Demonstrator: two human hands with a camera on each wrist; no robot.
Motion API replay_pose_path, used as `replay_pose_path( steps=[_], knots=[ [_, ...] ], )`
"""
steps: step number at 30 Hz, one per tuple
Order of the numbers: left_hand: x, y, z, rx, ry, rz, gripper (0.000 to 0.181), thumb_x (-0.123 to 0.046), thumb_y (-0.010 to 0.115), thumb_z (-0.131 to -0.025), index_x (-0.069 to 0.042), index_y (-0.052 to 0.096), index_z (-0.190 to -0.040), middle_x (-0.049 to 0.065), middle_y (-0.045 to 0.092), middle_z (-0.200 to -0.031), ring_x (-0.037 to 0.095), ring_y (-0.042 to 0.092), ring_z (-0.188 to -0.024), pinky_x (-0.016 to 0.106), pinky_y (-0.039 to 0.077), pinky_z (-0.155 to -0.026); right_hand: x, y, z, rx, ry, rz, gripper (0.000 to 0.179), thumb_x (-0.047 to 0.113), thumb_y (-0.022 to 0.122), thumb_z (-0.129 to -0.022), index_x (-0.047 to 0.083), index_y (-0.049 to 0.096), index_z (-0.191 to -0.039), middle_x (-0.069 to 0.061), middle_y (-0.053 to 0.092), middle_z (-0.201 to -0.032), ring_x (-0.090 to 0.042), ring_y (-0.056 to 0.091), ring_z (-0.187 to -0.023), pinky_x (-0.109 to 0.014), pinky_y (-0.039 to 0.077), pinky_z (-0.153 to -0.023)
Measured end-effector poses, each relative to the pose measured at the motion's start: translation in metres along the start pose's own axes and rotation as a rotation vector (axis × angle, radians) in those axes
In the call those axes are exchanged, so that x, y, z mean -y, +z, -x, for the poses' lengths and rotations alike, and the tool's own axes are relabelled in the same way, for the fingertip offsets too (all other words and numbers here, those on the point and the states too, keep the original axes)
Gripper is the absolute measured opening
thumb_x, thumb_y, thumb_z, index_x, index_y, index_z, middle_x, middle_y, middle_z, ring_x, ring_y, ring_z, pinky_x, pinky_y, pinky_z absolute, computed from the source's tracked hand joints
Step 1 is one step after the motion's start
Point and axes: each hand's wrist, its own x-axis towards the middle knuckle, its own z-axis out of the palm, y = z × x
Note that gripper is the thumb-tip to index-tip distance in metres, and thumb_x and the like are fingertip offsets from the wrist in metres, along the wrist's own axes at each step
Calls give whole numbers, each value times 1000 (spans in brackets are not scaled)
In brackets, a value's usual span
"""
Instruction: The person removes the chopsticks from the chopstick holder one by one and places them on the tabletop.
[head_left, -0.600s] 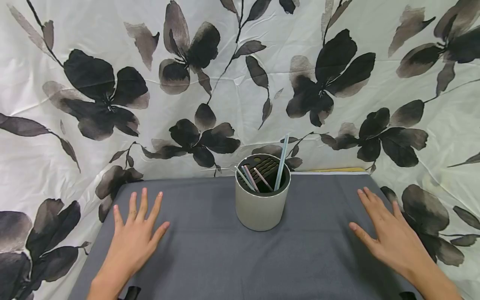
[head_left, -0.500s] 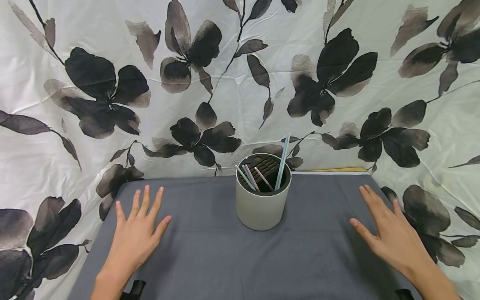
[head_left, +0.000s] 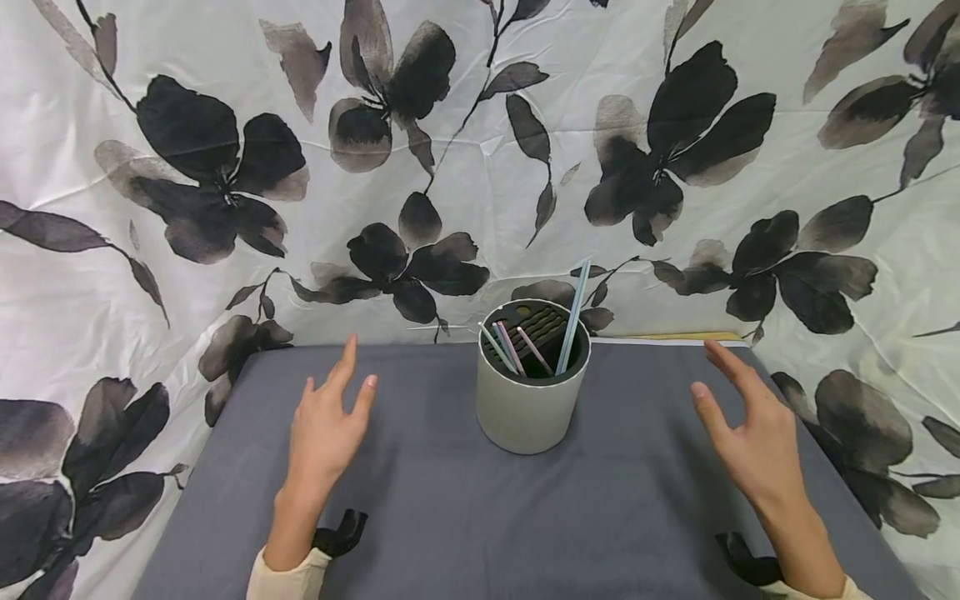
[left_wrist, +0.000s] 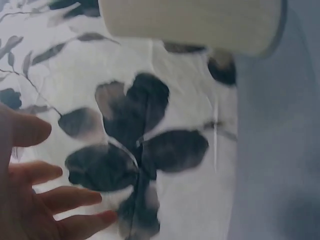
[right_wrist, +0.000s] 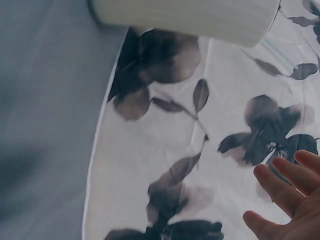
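A pale grey round holder (head_left: 531,417) with a dark slotted insert (head_left: 536,333) stands upright at the back middle of the table. A long light blue straw (head_left: 573,321) leans to the right in it, taller than several thin pastel sticks (head_left: 510,346) on the left side. My left hand (head_left: 324,437) hovers to the left of the holder, thumb and forefinger spread and nothing held. On the other side my right hand (head_left: 761,442) is raised over the table, also holding nothing. Both wrist views show the holder's side at the top, apart from the fingers.
Grey cloth (head_left: 487,517) covers the table. Directly behind its back edge hangs a white curtain (head_left: 525,217) with dark flowers. A yellow strip (head_left: 675,337) shows along the back edge at right. Each wrist wears a black strap mount (head_left: 341,533).
Both hands have moved inward toward the holder and turned from palm-down toward their sides. More of the wrists and cream sleeves shows. The holder has stayed in place; the head view has shifted slightly.
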Motion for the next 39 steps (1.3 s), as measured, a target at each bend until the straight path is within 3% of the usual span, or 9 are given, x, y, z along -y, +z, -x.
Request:
replay_pose_path(
  steps=[1, 3, 7, 11, 20, 26, 31, 39],
  knots=[
    [-4, 3, -2, 3, -23, 44, 62, -39, 54, -109, -37, 27, -165, 13, 50, -159, 43, 47, -146, 64, 22, -127, 3, 3, -2, -7, 3, -21, 59, 20, 71, -100, 34, 51, -155, -16, 65, -145, 23, 41, -132, -9, 28, -117],
    [-10, 10, -7, 13, -63, 140, 60, -40, 55, -109, -42, 29, -163, 9, 51, -159, 41, 49, -146, 62, 30, -124, 9, 10, -8, -13, 15, -65, 57, 19, 70, -101, 35, 53, -153, -12, 65, -145, 24, 41, -130, -4, 30, -108],
    [-22, 23, -15, 39, -85, 329, 56, -42, 56, -108, -40, 35, -161, 6, 56, -155, 31, 55, -143, 59, 44, -116, 16, 26, -19, -5, 34, -176, 51, 17, 67, -103, 29, 56, -151, -8, 66, -145, 17, 50, -131, -5, 34, -106],
    [-31, 38, -22, 71, -65, 487, 53, -40, 56, -109, -31, 42, -159, 7, 63, -148, 28, 62, -136, 54, 48, -114, 20, 44, -30, 6, 60, -309, 45, 14, 64, -105, 24, 59, -148, -7, 67, -143, 7, 59, -128, -7, 41, -105],
    [-58, 62, -38, 179, -132, 717, 46, -34, 58, -108, -25, 55, -152, 5, 67, -144, 25, 61, -137, 51, 60, -96, 31, 81, -54, 51, 83, -601, 33, 13, 61, -106, 6, 65, -139, -5, 74, -129, -5, 68, -119, -12, 51, -97],
    [-72, 78, -49, 248, -135, 787, 49, -33, 60, -107, -16, 54, -153, 16, 59, -151, 31, 58, -140, 54, 61, -92, 38, 103, -69, 104, 118, -605, 32, 18, 65, -105, 7, 68, -135, -15, 73, -127, -1, 69, -111, -11, 53, -92],
    [-81, 90, -54, 287, -140, 793, 49, -30, 63, -106, -15, 55, -151, 16, 59, -150, 33, 61, -135, 53, 63, -88, 40, 114, -79, 125, 128, -530, 31, 21, 68, -104, 7, 70, -131, -19, 73, -123, 4, 67, -103, -9, 53, -89],
    [-92, 92, -57, 266, -184, 831, 41, -20, 66, -103, -14, 63, -144, 15, 65, -141, 30, 68, -122, 40, 66, -71, 40, 121, -85, 122, 124, -432, 23, 23, 72, -101, 5, 76, -115, -13, 74, -114, 2, 64, -95, -10, 52, -84]
  ],
)
